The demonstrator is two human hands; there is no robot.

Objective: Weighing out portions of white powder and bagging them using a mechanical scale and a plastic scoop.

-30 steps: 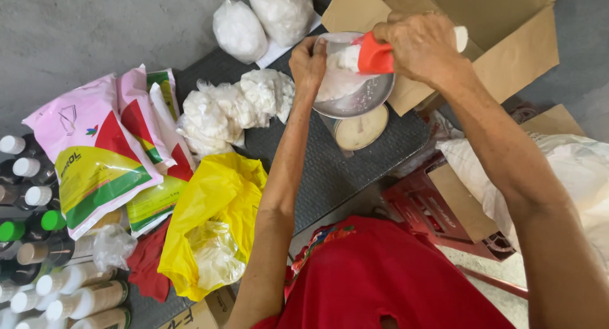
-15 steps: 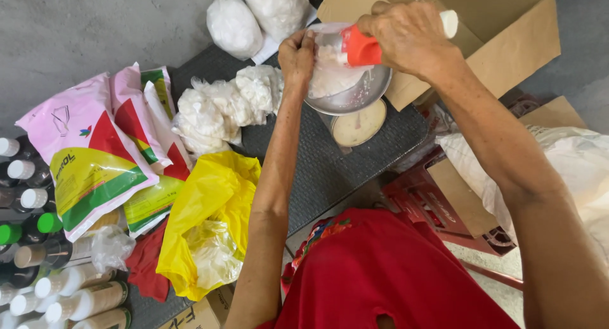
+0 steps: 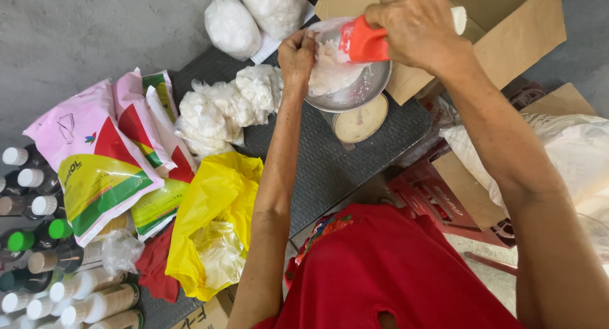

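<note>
Over the grey mat (image 3: 330, 170), left hand (image 3: 297, 53) pinches a clear bag (image 3: 330, 69); right hand (image 3: 415, 28) grips a red scoop (image 3: 361, 44).

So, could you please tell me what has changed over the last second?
Little has changed. The right hand has kept its grip on the red scoop, whose mouth now points down into the clear bag that the left hand holds open over the metal pan. Both hands stayed over the pan throughout. The filled white bags, yellow bag and bottles lie as before.
</note>
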